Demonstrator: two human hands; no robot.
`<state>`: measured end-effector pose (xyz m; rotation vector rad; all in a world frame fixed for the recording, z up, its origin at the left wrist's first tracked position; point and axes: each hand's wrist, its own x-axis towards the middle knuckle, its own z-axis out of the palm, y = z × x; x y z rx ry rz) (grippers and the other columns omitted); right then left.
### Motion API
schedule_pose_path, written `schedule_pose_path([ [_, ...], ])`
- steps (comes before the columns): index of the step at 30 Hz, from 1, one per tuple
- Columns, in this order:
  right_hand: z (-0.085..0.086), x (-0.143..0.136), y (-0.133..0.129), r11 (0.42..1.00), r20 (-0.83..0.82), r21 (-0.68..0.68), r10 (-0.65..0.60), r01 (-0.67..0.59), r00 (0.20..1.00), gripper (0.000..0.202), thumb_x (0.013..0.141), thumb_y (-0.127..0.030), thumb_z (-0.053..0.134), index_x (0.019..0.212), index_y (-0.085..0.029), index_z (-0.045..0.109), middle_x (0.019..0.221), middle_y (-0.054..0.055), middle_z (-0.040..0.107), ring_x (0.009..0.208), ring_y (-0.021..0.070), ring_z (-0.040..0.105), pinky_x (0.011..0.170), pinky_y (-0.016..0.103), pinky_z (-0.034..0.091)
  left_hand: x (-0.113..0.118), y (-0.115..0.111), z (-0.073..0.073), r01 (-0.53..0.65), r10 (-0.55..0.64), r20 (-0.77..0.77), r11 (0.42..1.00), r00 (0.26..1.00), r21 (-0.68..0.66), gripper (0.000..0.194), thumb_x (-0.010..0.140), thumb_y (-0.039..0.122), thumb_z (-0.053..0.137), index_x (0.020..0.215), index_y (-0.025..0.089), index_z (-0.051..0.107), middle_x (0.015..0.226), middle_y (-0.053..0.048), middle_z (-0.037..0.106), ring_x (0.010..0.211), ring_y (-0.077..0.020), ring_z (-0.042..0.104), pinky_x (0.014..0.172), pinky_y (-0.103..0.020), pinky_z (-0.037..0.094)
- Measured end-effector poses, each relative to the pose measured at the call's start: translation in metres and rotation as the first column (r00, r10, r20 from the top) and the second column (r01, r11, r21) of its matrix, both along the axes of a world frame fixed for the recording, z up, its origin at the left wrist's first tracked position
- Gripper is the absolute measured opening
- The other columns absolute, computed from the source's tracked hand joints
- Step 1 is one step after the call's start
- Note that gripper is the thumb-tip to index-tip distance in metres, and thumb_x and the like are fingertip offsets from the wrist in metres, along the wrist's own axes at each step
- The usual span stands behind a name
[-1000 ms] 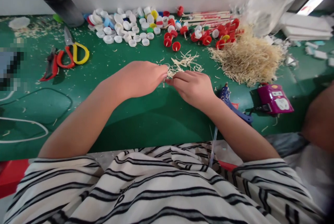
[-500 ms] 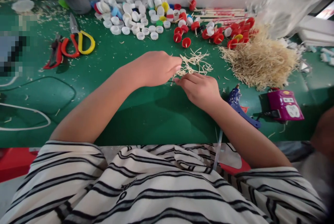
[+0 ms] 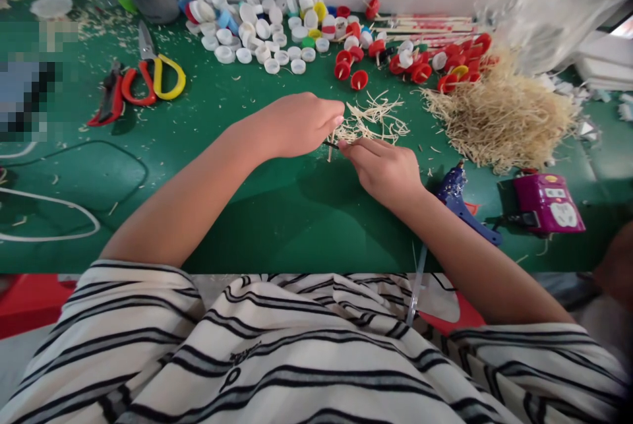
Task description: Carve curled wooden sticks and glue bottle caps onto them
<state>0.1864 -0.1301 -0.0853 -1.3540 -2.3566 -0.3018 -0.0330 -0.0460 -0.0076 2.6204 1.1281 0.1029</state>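
Over the middle of the green table, my left hand (image 3: 309, 124) is closed in a pinch beside a small heap of pale strands (image 3: 378, 117); what its fingertips hold is too small to name. My right hand (image 3: 383, 167) is closed just below and to the right, its fingertips around a thin dark stick (image 3: 331, 144) whose end points left, beneath my left hand. The strands lie behind and between the two hands, partly hidden by the fingers.
Scissors (image 3: 158, 74) and red-handled pliers (image 3: 111, 97) lie left. Bottle caps (image 3: 262, 30) and red cap pieces (image 3: 420, 71) line the back. A large straw pile (image 3: 509, 111), a blue glue gun (image 3: 457, 200) and a purple box (image 3: 548, 203) are right. A person's arm (image 3: 616, 266) shows at the right edge.
The view has shifted slightly, so the table's things sit a little further right. My hands have moved slightly apart, and more of the dark stick shows between them.
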Motion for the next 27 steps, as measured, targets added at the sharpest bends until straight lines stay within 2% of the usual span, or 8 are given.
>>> schedule_pose_path([
  [4, -0.001, 0.001, -0.002, 0.998, -0.006, -0.058, -0.021, 0.02, 1.0, 0.039, 0.119, -0.031, 0.044, 0.107, -0.024, 0.081, 0.097, 0.002, 0.082, 0.081, 0.0156, 0.067, 0.059, 0.035, 0.027, -0.001, 0.001, -0.001, 0.013, -0.013, 0.018, 1.0, 1.0, 0.001, 0.032, 0.11, 0.035, 0.041, 0.096, 0.024, 0.068, 0.068, -0.005, 0.058, 0.066, -0.0226, 0.057, 0.068, -0.038, 0.038],
  [11, -0.002, 0.004, -0.005, 0.995, 0.036, -0.096, -0.007, 0.011, 0.999, 0.038, 0.118, -0.03, 0.045, 0.111, -0.024, 0.081, 0.1, 0.004, 0.083, 0.081, 0.0154, 0.066, 0.06, 0.036, 0.026, -0.004, 0.002, -0.002, -0.001, 0.002, 0.031, 0.999, 1.0, -0.04, 0.034, 0.111, 0.035, 0.04, 0.095, 0.024, 0.067, 0.081, -0.008, 0.069, 0.073, -0.0238, 0.062, 0.071, -0.037, 0.04],
  [17, -0.002, 0.007, -0.009, 0.995, 0.113, -0.085, 0.054, -0.045, 0.992, 0.034, 0.116, -0.026, 0.049, 0.113, -0.025, 0.082, 0.1, 0.002, 0.084, 0.078, 0.0152, 0.064, 0.059, 0.036, 0.023, -0.012, 0.005, -0.007, -0.019, 0.022, 0.066, 0.998, 0.998, -0.055, 0.034, 0.111, 0.037, 0.04, 0.093, 0.024, 0.065, 0.088, -0.008, 0.074, 0.075, -0.0227, 0.063, 0.071, -0.036, 0.041],
  [22, 0.008, -0.002, 0.002, 0.999, 0.04, 0.011, -0.039, 0.038, 0.998, 0.041, 0.118, -0.031, 0.045, 0.106, -0.024, 0.083, 0.1, 0.004, 0.083, 0.079, 0.0157, 0.065, 0.061, 0.036, 0.029, -0.009, 0.004, -0.007, -0.007, 0.011, 0.067, 0.998, 0.998, -0.056, 0.033, 0.111, 0.036, 0.04, 0.092, 0.024, 0.064, 0.081, -0.008, 0.07, 0.071, -0.022, 0.06, 0.068, -0.036, 0.037],
  [27, 0.004, -0.002, 0.001, 0.999, 0.04, -0.05, -0.004, 0.006, 0.999, 0.041, 0.118, -0.03, 0.042, 0.113, -0.024, 0.082, 0.101, 0.005, 0.083, 0.084, 0.017, 0.068, 0.06, 0.037, 0.026, -0.008, 0.002, -0.005, -0.023, 0.027, 0.069, 0.998, 0.997, -0.058, 0.033, 0.11, 0.036, 0.04, 0.095, 0.024, 0.066, 0.081, -0.009, 0.068, 0.075, -0.0241, 0.062, 0.069, -0.038, 0.038],
])
